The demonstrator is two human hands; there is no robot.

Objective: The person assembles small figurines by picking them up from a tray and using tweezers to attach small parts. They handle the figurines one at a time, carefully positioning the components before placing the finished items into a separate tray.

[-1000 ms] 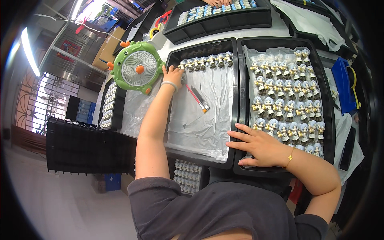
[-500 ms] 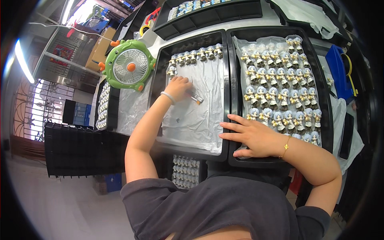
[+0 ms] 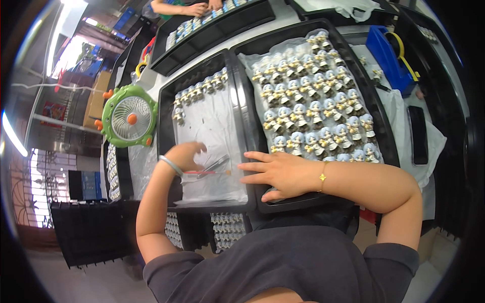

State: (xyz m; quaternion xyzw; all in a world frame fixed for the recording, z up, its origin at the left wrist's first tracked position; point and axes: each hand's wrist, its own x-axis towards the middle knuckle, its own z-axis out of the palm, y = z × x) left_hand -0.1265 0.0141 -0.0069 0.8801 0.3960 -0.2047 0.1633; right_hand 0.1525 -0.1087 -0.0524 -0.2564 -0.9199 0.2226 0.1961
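Observation:
My left hand, a white band at its wrist, hovers over the left black tray with its fingers loosely apart. Next to the thumb, metal tweezers and a thin red stick-like tool lie on the tray's white sheet. Small pale-haired figurines line that tray's far edge and far left corner. My right hand lies flat, fingers spread, across the near part of the right black tray and toward the rim between the trays. Rows of similar figurines fill this tray.
A green fan stands left of the trays. Beyond them, another person's hands reach over a further black tray. To the right are a blue bin, a yellow-handled tool and a dark phone.
My left hand has drawn back toward me from the figurine row, and its fingers have loosened. The tools lie beside it. The view has shifted; another person's hands now show at the top.

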